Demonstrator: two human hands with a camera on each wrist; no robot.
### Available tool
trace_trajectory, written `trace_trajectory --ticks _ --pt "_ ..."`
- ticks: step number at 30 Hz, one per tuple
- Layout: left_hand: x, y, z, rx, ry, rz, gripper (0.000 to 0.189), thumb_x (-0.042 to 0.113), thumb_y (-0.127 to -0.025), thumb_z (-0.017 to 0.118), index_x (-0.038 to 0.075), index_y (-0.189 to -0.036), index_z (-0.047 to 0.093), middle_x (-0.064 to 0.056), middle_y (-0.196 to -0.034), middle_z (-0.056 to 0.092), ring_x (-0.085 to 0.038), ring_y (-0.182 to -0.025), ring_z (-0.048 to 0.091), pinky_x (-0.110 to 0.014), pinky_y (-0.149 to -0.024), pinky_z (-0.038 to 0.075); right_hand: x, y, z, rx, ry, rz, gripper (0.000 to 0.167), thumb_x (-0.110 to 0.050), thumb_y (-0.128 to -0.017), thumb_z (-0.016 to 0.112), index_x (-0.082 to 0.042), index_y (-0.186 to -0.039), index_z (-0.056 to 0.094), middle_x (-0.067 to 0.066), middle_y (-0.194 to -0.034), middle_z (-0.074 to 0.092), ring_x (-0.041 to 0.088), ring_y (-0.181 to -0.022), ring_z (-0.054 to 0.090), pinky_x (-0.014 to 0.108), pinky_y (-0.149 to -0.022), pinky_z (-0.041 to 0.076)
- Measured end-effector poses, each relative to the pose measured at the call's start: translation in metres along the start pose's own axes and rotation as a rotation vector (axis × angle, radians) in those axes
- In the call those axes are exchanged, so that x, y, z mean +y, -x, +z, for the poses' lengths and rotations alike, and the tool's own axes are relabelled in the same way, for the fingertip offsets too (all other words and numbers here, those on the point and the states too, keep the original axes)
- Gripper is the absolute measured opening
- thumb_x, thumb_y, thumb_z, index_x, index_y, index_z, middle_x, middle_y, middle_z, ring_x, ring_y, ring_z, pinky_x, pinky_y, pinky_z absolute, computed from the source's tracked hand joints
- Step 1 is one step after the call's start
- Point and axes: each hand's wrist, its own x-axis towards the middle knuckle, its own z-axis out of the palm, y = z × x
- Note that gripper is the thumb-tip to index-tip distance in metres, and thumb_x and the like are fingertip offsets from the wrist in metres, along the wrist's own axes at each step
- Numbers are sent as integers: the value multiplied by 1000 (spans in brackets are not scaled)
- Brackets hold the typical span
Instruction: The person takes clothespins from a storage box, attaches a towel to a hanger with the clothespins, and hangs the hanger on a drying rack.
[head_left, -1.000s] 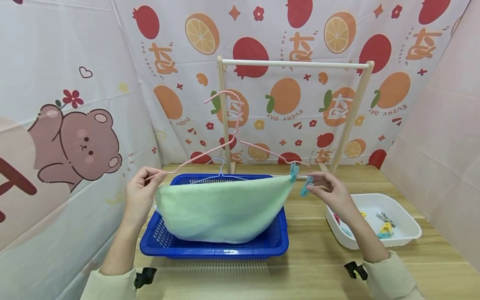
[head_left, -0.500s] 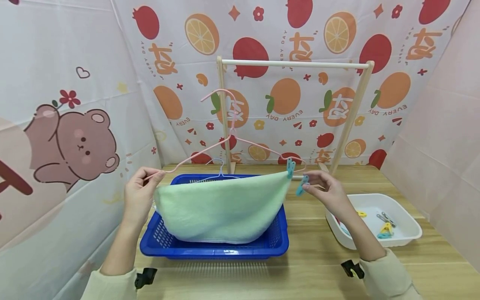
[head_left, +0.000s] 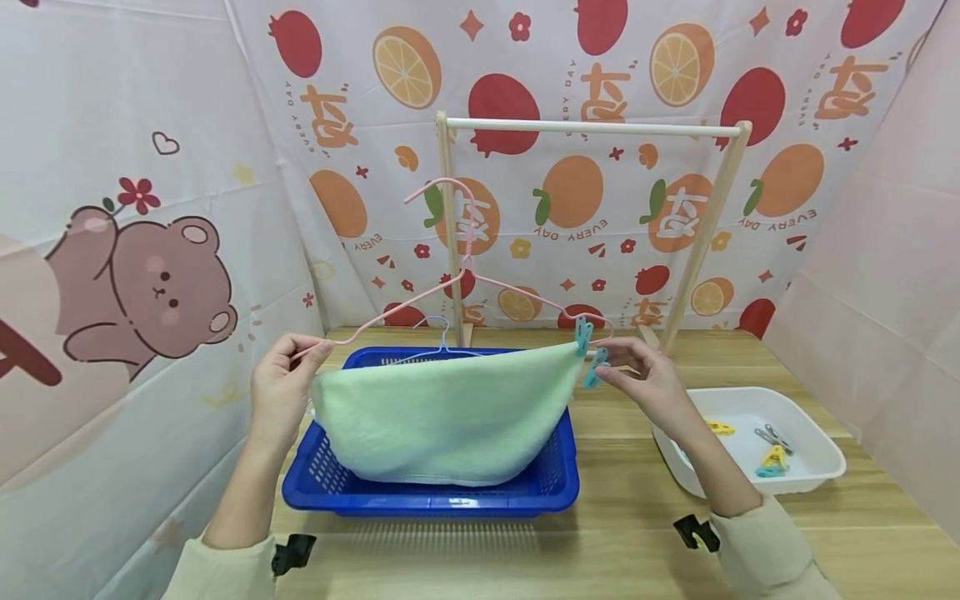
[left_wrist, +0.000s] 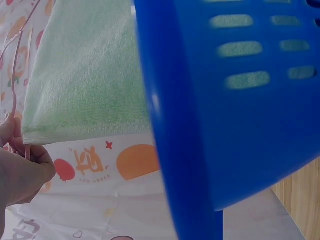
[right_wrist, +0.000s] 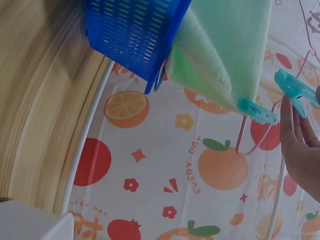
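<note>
A pink hanger (head_left: pixel 510 288) is held up above the blue basket, its hook upward. Over its lower bar hangs a light green towel (head_left: pixel 442 417), its top edge sloping up to the right. The left hand (head_left: pixel 283 385) pinches the hanger's left end beside the towel's corner. A blue clothespin (head_left: pixel 583 335) is clipped at the towel's right end. Just to the right of it, the right hand (head_left: pixel 643 382) pinches a second blue clothespin (head_left: pixel 596 367) between thumb and fingers; this clothespin (right_wrist: pixel 296 87) is apart from the towel in the right wrist view.
The blue basket (head_left: pixel 431 504) stands on the wooden table with a lilac hanger (head_left: pixel 442 337) in it. A white tray (head_left: pixel 832 450) with several clothespins is at the right. Behind stands a drying rack (head_left: pixel 592 127) with a white bar.
The right hand has moved left with its clothespin, closer to the towel's right end. The hanger and towel shifted slightly left. The left hand still grips the hanger's end.
</note>
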Motion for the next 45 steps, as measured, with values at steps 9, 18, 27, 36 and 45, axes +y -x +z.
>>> trace_trajectory --ticks 9,18,27,36,45 --pt "-1 -1 1 2 4 -3 8 -1 -86 63 3 -78 61 2 -71 57 -9 -65 47 -16 -54 37 -1 -7 9 -30 -29 4 37 -16 -87 65 1 -118 53 15 -105 58 19 -97 56 25 -81 48" --pt "0 -1 1 -3 18 -4 9 -1 -86 62 3 -78 61 2 -71 57 -8 -66 48 -15 -55 38 -4 -11 18 -46 -22 -16 36 -18 -85 67 -3 -116 55 12 -105 59 20 -98 56 28 -80 49" --pt "0 0 2 -7 54 -9 9 -2 -86 62 3 -78 61 2 -71 58 -8 -66 48 -15 -55 38 -4 -14 25 -60 -53 -62 33 -11 -86 67 1 -114 55 14 -102 59 19 -94 57 28 -78 50" --pt "3 -1 3 -18 23 -3 9 -1 -86 63 5 -78 61 3 -71 58 -8 -66 48 -16 -56 38 -6 -17 32 -90 -61 -62 31 -8 -86 66 2 -113 55 15 -105 58 22 -97 56 29 -80 49" --pt "2 -1 4 -17 36 -1 12 -2 -85 62 6 -77 62 3 -71 59 -7 -66 49 -15 -56 39 -10 -19 39 -111 -73 -73 31 -6 -87 64 3 -115 54 15 -107 57 24 -101 54 29 -82 48"
